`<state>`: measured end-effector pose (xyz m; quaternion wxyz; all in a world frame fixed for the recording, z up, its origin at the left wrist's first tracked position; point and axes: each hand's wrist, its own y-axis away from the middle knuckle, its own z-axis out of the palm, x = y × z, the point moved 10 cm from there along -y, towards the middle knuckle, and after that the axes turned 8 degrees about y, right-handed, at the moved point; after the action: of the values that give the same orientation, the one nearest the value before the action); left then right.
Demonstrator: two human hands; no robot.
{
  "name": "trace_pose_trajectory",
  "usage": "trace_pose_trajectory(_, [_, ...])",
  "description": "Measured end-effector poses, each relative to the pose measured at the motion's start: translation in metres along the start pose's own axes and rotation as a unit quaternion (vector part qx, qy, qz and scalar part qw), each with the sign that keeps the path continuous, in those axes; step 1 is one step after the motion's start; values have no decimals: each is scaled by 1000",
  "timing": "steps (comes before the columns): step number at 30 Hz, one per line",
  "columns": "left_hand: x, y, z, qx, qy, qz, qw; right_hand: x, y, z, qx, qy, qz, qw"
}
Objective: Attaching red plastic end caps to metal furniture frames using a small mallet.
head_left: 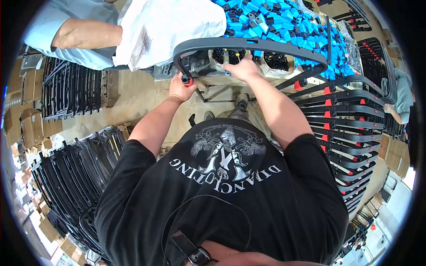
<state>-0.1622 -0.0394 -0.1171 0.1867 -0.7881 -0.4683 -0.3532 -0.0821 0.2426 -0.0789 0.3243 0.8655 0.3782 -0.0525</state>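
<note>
My left hand point(181, 88) and right hand point(242, 69) grip the long curved grey plastic frame point(248, 44) (stiff, light I think) near its bend and middle.

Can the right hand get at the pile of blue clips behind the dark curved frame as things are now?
Probably yes. The right hand rests on the dark curved frame, and the blue clips lie just beyond it, uncovered. Only the frame's bar lies between; the hand could likely pass over it.
</note>
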Motion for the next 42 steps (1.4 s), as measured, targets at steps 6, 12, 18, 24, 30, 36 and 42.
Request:
trace_pose_trajectory(6, [-17, 29, -11, -7, -45, -122, 992, -27, 18, 22, -185, 55, -5, 981])
trace_pose_trajectory(12, [-38, 110, -23, 21, 42, -151, 987, 42, 2, 5, 118, 2, -48, 992])
trace_pose_trajectory(18, [-2, 157, 12, -98, 400, -272, 869, 46, 109, 49, -308, -596, 22, 741])
trace_pose_trajectory(24, [171, 76, 6, -74, 742, -118, 656, 13, 183, 44, -516, -529, -94, 667])
trace_pose_trajectory(30, [164, 81, 19, -40, 628, -106, 770, 1, 172, 27, -372, -347, -273, 817])
trace_pose_trajectory(36, [170, 85, -8, 27, 517, -11, 855, 3, 144, 23, -80, -214, -367, 902])
trace_pose_trajectory(42, [81, 97, -68, 123, 474, -31, 871, 4, 137, 28, -103, -373, -212, 897])
